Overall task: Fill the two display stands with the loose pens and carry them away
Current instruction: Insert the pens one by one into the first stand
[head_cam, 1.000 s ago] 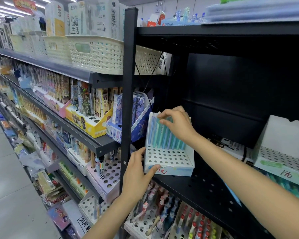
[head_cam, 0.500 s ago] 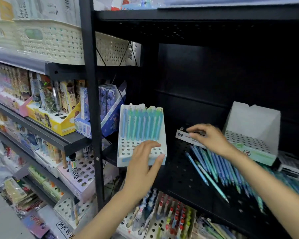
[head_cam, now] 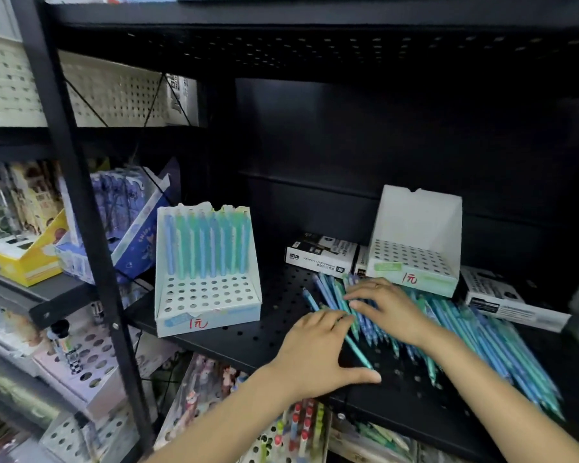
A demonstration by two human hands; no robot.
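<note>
Two white perforated display stands sit on the black shelf [head_cam: 248, 342]. The left stand [head_cam: 208, 309] has a back row of blue and green pens [head_cam: 208, 245]; its front holes hold nothing. The right stand [head_cam: 415, 259] holds no pens. A heap of loose blue and green pens [head_cam: 482, 332] lies spread in front of the right stand. My left hand [head_cam: 318, 349] rests flat on the left edge of the heap, fingers spread. My right hand [head_cam: 385, 305] lies on the pens just right of it, fingers stretched leftward.
Black-and-white pen boxes [head_cam: 321, 255] lie behind the heap, another box [head_cam: 512, 302] at the right. A black upright post [head_cam: 77, 208] stands left of the shelf. Neighbouring shelves at left carry yellow and blue cartons [head_cam: 30, 259]; lower tiers hold more pen trays [head_cam: 291, 429].
My left hand left the left stand and moved right onto the loose pens. My right hand came down from the black-and-white box onto the heap. The view shifted right.
</note>
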